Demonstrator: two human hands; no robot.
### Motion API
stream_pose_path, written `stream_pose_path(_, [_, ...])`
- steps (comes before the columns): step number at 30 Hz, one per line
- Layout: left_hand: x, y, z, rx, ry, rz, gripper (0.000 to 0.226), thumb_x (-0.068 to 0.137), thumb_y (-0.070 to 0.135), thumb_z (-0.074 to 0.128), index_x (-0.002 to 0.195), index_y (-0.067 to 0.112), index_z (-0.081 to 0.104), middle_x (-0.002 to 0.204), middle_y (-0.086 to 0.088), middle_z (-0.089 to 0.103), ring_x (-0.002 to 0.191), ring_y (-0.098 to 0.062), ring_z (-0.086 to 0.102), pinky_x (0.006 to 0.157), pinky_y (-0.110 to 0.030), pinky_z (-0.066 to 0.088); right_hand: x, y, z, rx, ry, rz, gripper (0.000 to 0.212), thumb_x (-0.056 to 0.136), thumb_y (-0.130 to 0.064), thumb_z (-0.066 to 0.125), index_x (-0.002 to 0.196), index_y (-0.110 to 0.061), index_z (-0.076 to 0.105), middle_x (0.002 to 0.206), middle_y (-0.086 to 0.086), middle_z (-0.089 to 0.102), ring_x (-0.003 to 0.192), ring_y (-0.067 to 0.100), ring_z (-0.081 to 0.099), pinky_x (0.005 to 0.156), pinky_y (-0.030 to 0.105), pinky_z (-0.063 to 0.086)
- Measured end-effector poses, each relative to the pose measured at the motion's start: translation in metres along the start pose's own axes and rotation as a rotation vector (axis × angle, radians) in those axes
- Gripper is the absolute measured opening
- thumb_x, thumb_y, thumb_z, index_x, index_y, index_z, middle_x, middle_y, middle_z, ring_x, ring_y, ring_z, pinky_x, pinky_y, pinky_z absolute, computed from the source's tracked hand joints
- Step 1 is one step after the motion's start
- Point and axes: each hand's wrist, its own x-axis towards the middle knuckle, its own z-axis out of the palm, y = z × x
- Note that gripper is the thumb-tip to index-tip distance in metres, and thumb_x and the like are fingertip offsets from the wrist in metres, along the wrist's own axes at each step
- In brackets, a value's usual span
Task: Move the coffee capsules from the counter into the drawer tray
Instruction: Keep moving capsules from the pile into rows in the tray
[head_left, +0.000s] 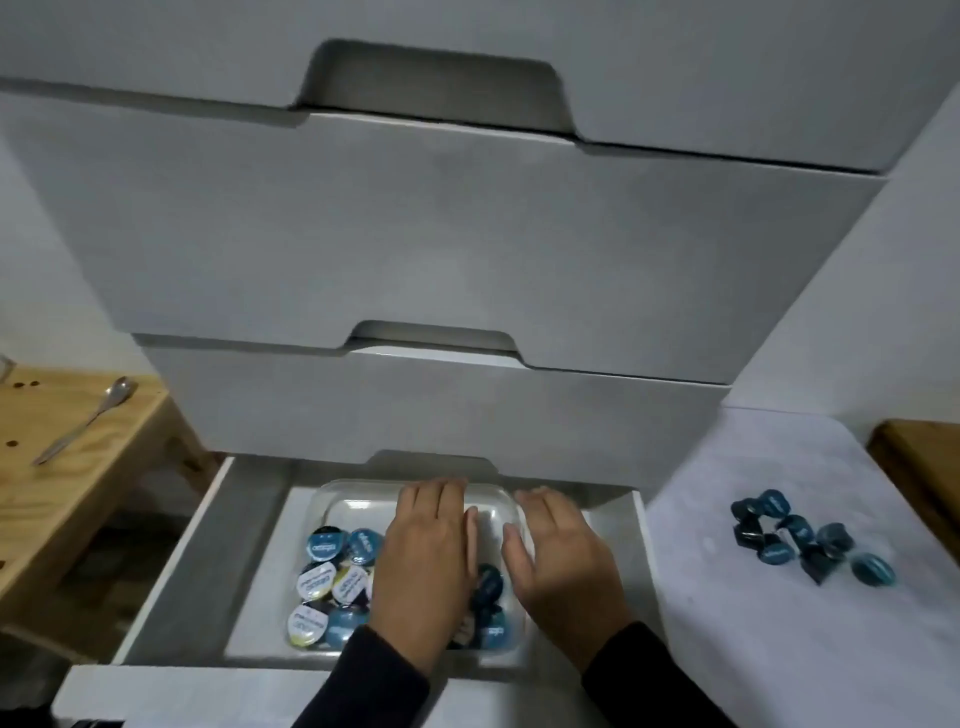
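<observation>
Head view looks down into an open white drawer (171, 577) at the bottom of a stack of pale grey drawer fronts (415, 234). Inside it sits a clear plastic tray with rounded corners (358, 493), its near half filled with round coffee capsules with blue and white foil lids (332, 577). Both hands reach into the drawer over the tray, dark sleeves (374, 680) at the wrists. The left hand (428, 556) lies flat, fingers straight and together, pointing toward the tray's far rim — it holds nothing. The right hand (558, 561) is just beside it over the tray's right edge, fingers likewise straight and relaxed, grasping nothing; whether either palm actually touches the tray or the capsules beneath cannot be told. To the right, on a white counter surface (753, 649), a loose cluster of dark blue coffee capsules (800, 540) lies well apart from the drawer. On the left stands a light wooden table (62, 499) with a metal spoon (85, 421) lying on it.
</observation>
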Motion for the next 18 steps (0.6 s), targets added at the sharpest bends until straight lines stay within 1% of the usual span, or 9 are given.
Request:
stream_pose_path(2, [0.002,0.03,0.009,-0.068,0.007,0.042,0.032,0.086,0.022,0.059,0.117,0.013,0.057,0.112,-0.003,0.062,0.105,-0.019,0.056,0.091,-0.029,0.048,-0.013,0.03,-0.009,-0.062,-0.014,0.025,0.017,0.08,-0.01,0.058,0.081,0.003,0.069,0.086,0.019,0.071,0.078,0.034,0.067,0.071,0.033,0.057])
stream_pose_path(5, [0.007,0.082,0.028,-0.142,0.039,0.106,0.018,0.084,0.021,0.059,0.101,0.015,0.062,0.093,-0.001,0.066,0.089,-0.018,0.059,0.08,-0.024,0.047,-0.037,0.082,-0.016,-0.087,-0.209,0.163,0.029,0.093,-0.019,0.043,0.09,-0.005,0.068,0.099,0.013,0.069,0.092,0.03,0.063,0.081,0.032,0.051])
stream_pose_path(7, [0.011,0.12,0.041,-0.191,0.023,0.149,0.019,0.086,0.027,0.048,0.096,0.018,0.062,0.086,0.001,0.065,0.083,-0.017,0.059,0.075,-0.021,0.045,-0.052,0.119,-0.027,-0.106,-0.25,0.188,0.032,0.093,-0.017,0.036,0.086,-0.006,0.066,0.096,0.013,0.068,0.089,0.031,0.062,0.075,0.034,0.054])
stream_pose_path(9, [0.015,0.155,0.056,-0.22,-0.035,0.171,0.027,0.088,0.031,0.042,0.101,0.019,0.063,0.092,0.002,0.066,0.089,-0.017,0.061,0.074,-0.022,0.049,-0.058,0.151,-0.047,-0.111,-0.202,0.185,0.028,0.088,-0.01,0.04,0.076,-0.002,0.064,0.088,0.015,0.068,0.082,0.032,0.064,0.065,0.037,0.056])
stream_pose_path(11, [0.019,0.185,0.075,-0.261,-0.089,0.147,0.026,0.091,0.027,0.05,0.113,0.019,0.06,0.104,0.003,0.065,0.101,-0.016,0.06,0.08,-0.021,0.048,-0.064,0.181,-0.065,-0.059,-0.164,0.253,0.022,0.08,-0.009,0.046,0.075,0.001,0.065,0.081,0.014,0.069,0.075,0.03,0.065,0.06,0.032,0.057])
stream_pose_path(13, [0.027,0.211,0.097,-0.269,-0.102,0.173,0.024,0.085,0.022,0.062,0.109,0.018,0.064,0.1,0.001,0.068,0.095,-0.016,0.064,0.075,-0.02,0.05,-0.075,0.215,-0.072,0.0,-0.211,0.328,0.02,0.074,-0.009,0.049,0.077,0.002,0.066,0.08,0.014,0.07,0.072,0.029,0.067,0.059,0.028,0.057])
stream_pose_path(14, [0.031,0.223,0.107,-0.278,-0.117,0.174,0.023,0.085,0.02,0.062,0.108,0.017,0.064,0.099,-0.001,0.069,0.093,-0.017,0.064,0.075,-0.021,0.05,-0.08,0.23,-0.075,0.05,-0.239,0.383,0.022,0.075,-0.011,0.048,0.081,0.0,0.066,0.085,0.013,0.069,0.075,0.029,0.067,0.063,0.028,0.056])
stream_pose_path(16, [0.04,0.245,0.13,-0.303,-0.19,0.162,0.027,0.091,0.019,0.051,0.116,0.015,0.06,0.109,-0.003,0.065,0.104,-0.018,0.058,0.085,-0.025,0.046,-0.09,0.257,-0.075,0.105,-0.269,0.432,0.026,0.076,-0.012,0.044,0.086,-0.001,0.065,0.087,0.012,0.067,0.075,0.027,0.065,0.063,0.028,0.054])
stream_pose_path(18, [0.05,0.261,0.15,-0.318,-0.257,0.124,0.03,0.093,0.016,0.044,0.121,0.013,0.056,0.116,-0.005,0.061,0.109,-0.019,0.053,0.089,-0.026,0.042,-0.099,0.277,-0.068,0.121,-0.337,0.444,0.02,0.071,-0.004,0.044,0.076,0.0,0.063,0.073,0.012,0.066,0.061,0.027,0.064,0.055,0.025,0.051])
